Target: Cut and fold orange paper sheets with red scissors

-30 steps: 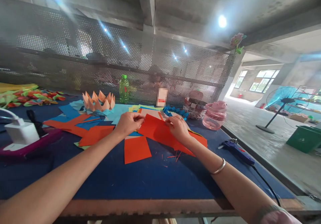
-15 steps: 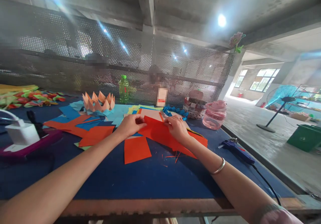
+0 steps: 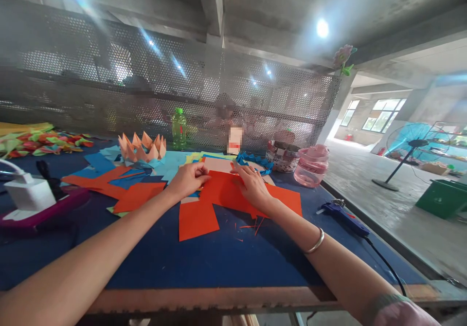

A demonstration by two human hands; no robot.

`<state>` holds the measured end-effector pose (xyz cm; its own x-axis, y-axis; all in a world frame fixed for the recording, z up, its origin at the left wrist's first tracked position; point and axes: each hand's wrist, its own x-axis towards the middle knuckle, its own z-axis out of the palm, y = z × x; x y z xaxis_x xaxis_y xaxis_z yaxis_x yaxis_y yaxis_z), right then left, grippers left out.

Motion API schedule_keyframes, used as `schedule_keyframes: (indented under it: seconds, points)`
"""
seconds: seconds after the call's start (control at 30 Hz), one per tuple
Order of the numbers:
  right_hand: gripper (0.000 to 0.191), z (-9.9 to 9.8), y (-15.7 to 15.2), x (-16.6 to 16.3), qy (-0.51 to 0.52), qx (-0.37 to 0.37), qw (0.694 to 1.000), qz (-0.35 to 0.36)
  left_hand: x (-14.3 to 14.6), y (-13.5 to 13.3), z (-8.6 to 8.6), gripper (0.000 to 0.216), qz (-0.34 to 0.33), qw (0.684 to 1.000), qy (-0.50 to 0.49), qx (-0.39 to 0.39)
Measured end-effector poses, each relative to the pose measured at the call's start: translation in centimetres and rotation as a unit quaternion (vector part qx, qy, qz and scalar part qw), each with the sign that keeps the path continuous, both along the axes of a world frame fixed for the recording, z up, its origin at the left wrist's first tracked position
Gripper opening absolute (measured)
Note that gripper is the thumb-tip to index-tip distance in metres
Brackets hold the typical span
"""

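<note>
A large red-orange paper sheet [image 3: 226,190] lies on the dark blue table top [image 3: 153,253], over a stack of coloured paper. My right hand [image 3: 253,187] presses on it with the fingers spread. My left hand [image 3: 189,180] sits at its left edge with curled fingers, and I cannot tell whether they grip it. A separate orange paper square [image 3: 197,220] lies just below, touching the sheet. Further left are more orange pieces [image 3: 138,196] and blue sheets. A folded peach paper crown [image 3: 142,148] stands beyond my left hand.
At the far edge stand a green bottle [image 3: 178,129], a woven paper pot [image 3: 280,155] and a pink jar [image 3: 311,166]. A blue glue gun [image 3: 343,218] lies at right, near the table edge. A white charger [image 3: 29,193] sits at left. A perforated metal screen [image 3: 164,87] runs behind.
My right hand has flattened and moved up and left onto the sheet. The sheet now lies flatter and reaches the orange square below it. My left hand has barely moved.
</note>
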<state>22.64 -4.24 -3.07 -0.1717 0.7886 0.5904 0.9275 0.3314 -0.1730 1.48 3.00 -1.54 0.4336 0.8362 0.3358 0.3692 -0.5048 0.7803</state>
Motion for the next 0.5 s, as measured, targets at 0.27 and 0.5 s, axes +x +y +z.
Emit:
schedule_keyframes:
  seconds: [0.27,0.5]
  points:
    - [0.020,0.0,-0.2,0.5,-0.007,-0.076,0.995,-0.066,-2.0,-0.4,3.1,0.041,-0.072,0.955,0.288,-0.013]
    - [0.023,-0.3,-0.2,0.7,-0.008,-0.102,0.992,-0.075,-1.8,-2.4,3.9,0.026,-0.088,0.866,0.491,-0.037]
